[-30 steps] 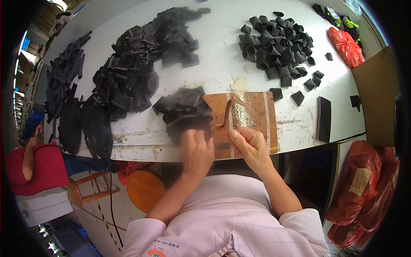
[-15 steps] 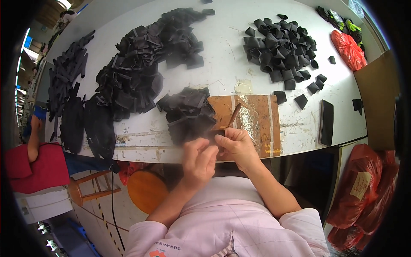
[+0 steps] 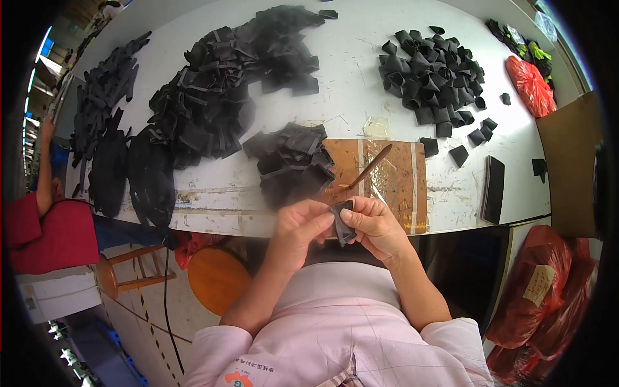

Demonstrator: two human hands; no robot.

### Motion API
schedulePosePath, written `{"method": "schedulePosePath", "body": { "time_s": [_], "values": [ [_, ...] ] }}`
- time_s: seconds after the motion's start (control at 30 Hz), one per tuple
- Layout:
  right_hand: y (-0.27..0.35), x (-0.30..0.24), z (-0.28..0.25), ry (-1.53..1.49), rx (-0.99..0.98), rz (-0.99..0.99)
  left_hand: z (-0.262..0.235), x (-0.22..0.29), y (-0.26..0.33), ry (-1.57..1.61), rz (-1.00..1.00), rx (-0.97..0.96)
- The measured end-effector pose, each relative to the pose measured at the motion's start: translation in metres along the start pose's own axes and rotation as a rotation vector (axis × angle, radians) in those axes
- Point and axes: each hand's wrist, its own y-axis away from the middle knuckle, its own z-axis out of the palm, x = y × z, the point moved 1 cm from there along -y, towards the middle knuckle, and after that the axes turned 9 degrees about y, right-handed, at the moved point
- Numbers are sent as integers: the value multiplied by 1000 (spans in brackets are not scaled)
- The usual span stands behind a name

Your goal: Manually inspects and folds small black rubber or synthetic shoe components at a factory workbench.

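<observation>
Between both hands, just off the table's near edge, is a small folded black fabric piece (image 3: 345, 224), with a greyish inner face showing. My left hand (image 3: 298, 232) pinches its left side between thumb and fingers. My right hand (image 3: 377, 226) grips the right side, thumb on top. Beyond the hands, a slim brown stick-like tool (image 3: 371, 166) rests slantwise on a brown board (image 3: 412, 187) partly covered with clear tape. A small heap of flat black fabric pieces (image 3: 290, 161) lies against the board's left side.
A large pile of black pieces (image 3: 219, 97) spreads over the table's left half. Rolled black pieces (image 3: 432, 74) cluster at the far right. A dark flat phone-like slab (image 3: 492, 187) lies near the right edge. Red bags (image 3: 529, 284) stand at right; a stool (image 3: 219, 287) is at left.
The brown tool, close to my right fingers before, now lies on the board farther right, apart from my hand. My left hand has closed on the fabric piece, which is turned more upright.
</observation>
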Motion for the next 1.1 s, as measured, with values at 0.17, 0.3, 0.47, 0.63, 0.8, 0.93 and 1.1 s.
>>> {"method": "schedulePosePath", "body": {
  "time_s": [0.17, 0.3, 0.47, 0.63, 0.8, 0.93, 1.1],
  "values": [
    [10, 5, 15, 1260, 682, -642, 4, -8, 4, -182, 133, 89],
    [23, 0, 21, 1095, 440, -642, 23, -14, 9, -374, 336, 143],
    [19, 3, 22, 1314, 631, -772, 33, -22, 1, -987, 1070, 263],
    [16, 1, 4, 589, 537, -551, 31, -7, 1, 228, 40, 63],
    [19, -5, -1, -297, 37, -136, 41, -5, 6, -11, 240, 56],
    [27, -27, 10, -259, -79, -168, 60, 7, 5, -329, 635, 148],
    [42, -95, 47, 473, 155, -538, 70, 60, -2, 751, -86, -518]
  ]
}}
